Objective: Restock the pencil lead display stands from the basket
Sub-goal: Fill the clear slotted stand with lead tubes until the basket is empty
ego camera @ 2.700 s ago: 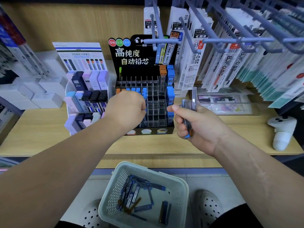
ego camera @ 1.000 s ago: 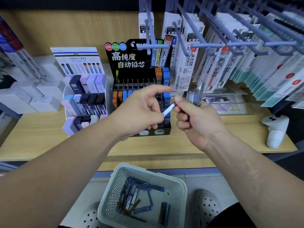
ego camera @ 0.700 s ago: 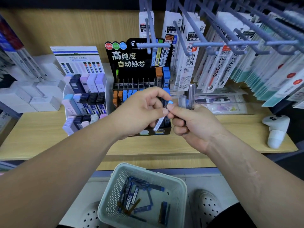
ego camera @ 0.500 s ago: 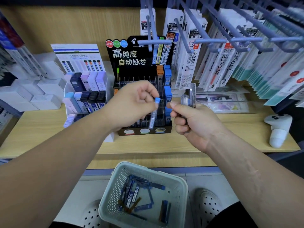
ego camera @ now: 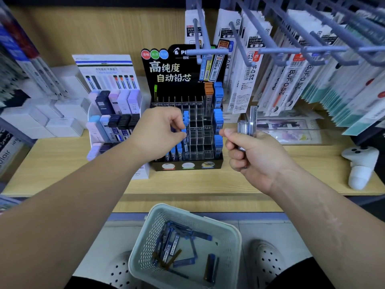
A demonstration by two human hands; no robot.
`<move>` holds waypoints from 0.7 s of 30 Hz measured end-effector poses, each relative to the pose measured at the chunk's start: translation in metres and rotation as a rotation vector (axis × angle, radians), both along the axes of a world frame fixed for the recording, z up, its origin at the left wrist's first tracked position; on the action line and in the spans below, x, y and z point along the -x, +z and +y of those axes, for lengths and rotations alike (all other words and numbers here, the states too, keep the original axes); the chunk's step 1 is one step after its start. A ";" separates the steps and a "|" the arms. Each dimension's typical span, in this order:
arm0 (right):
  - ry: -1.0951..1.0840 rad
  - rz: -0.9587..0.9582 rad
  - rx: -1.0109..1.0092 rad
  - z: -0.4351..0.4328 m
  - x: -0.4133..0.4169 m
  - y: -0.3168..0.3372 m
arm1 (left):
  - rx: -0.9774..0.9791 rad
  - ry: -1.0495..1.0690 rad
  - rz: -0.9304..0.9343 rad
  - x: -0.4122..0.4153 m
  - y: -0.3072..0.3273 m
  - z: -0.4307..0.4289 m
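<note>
A black tiered pencil lead stand [ego camera: 188, 164] with clear slots sits on the wooden shelf; blue-capped tubes fill its left and right columns. My left hand [ego camera: 158, 132] is at the stand's left-middle slots, fingertips pinching a blue-capped lead tube [ego camera: 184, 130] that stands in a slot there. My right hand [ego camera: 254, 153] hovers just right of the stand and grips a small bundle of lead tubes [ego camera: 248, 124] that stick up above the fist. A pale green perforated basket [ego camera: 145, 243] on the floor below holds several blue and orange lead tubes [ego camera: 177, 243].
A white tiered stand [ego camera: 116, 122] of pastel lead cases is left of the black one. White boxes [ego camera: 62, 126] lie further left. Refill packs hang on blue pegs [ego camera: 291, 55] overhead at right. A white controller [ego camera: 360, 165] stands at the shelf's right end. White clogs [ego camera: 268, 261] flank the basket.
My left hand took one blue-capped tube from the bundle in my right hand, carried it left and lowered it into a slot of the black stand. My right hand stayed nearly still.
</note>
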State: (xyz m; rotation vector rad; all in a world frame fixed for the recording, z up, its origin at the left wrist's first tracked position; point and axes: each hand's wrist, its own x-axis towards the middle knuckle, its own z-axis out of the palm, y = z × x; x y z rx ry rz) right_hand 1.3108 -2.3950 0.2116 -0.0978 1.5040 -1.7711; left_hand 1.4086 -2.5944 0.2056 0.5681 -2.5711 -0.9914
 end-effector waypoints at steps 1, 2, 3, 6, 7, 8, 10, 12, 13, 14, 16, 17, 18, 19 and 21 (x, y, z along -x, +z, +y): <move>0.003 -0.001 -0.002 0.000 0.000 0.000 | 0.027 -0.013 -0.005 0.000 -0.001 0.000; 0.007 0.001 -0.003 0.000 0.000 0.000 | 0.049 -0.021 -0.004 0.000 -0.001 0.001; 0.011 0.003 -0.004 0.000 0.001 0.000 | 0.069 -0.025 0.002 0.000 -0.001 0.001; 0.014 0.002 -0.003 0.000 0.001 -0.001 | 0.126 -0.041 0.029 -0.001 0.000 0.005; 0.015 0.001 -0.002 0.000 0.001 -0.001 | 0.140 -0.045 0.032 -0.001 0.000 0.006; 0.016 0.000 -0.001 0.000 0.000 -0.001 | 0.153 -0.045 0.033 -0.001 -0.001 0.006; 0.021 -0.001 -0.001 0.000 0.000 -0.001 | 0.179 -0.050 0.026 -0.002 -0.003 0.007; 0.023 0.001 -0.005 0.000 0.000 0.000 | 0.208 -0.071 0.003 -0.001 -0.007 0.007; 0.024 0.001 -0.007 0.001 0.000 0.000 | 0.231 -0.080 -0.017 -0.001 -0.009 0.006; 0.025 0.001 -0.008 0.001 0.000 0.000 | 0.261 -0.087 -0.037 -0.001 -0.011 0.005; 0.031 0.001 -0.010 0.002 0.000 0.000 | 0.330 -0.107 -0.053 0.000 -0.013 0.004; 0.034 0.001 -0.010 0.002 0.001 0.000 | 0.358 -0.120 -0.055 0.000 -0.014 0.004; 0.038 0.000 -0.009 0.002 0.001 0.000 | 0.380 -0.129 -0.063 0.001 -0.014 0.004; 0.045 -0.004 -0.008 0.002 0.001 0.000 | 0.403 -0.133 -0.077 0.002 -0.014 0.006; 0.074 -0.022 -0.002 0.002 0.000 0.001 | 0.442 -0.133 -0.117 0.005 -0.012 0.008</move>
